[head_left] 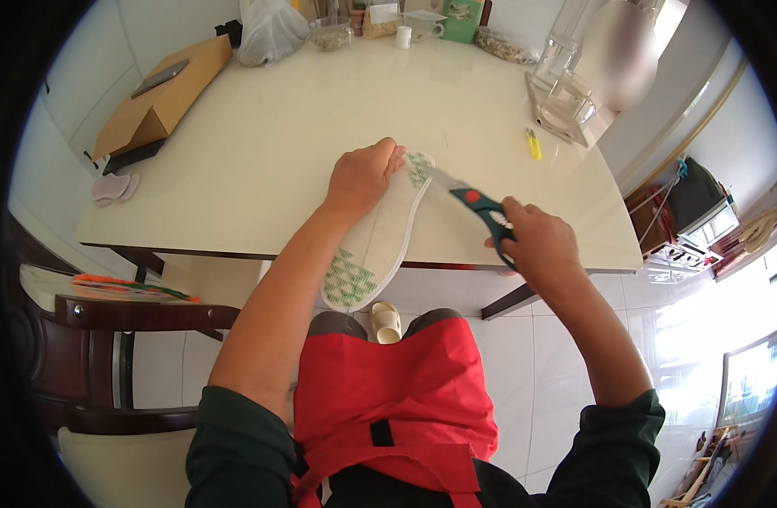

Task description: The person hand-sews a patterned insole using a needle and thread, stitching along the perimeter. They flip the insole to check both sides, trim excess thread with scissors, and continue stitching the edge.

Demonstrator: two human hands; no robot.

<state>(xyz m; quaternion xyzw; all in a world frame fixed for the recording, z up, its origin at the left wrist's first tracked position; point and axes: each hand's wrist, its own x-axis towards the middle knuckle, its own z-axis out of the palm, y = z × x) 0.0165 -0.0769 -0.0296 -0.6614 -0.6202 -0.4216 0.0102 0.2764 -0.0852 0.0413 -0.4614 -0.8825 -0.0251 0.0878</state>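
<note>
My left hand (363, 176) is closed on the upper left edge of a white shoe insole (378, 229) with green stitched patches at toe and heel. The insole hangs partly over the table's near edge, its heel end toward me. In my right hand (542, 237) are dark green scissors (482, 207) with a red dot at the pivot. Their blades point left and reach the insole's toe end; whether they touch its edge I cannot tell. A thin thread trails from the heel end.
The cream table (321, 110) carries a cardboard box (173, 93) with a phone on it, pale pads (114, 188), and small yellow snips (533, 144). Along the back stand a plastic bag (270, 32), containers and glass jugs (568, 100). A wooden chair (143, 315) is at the left.
</note>
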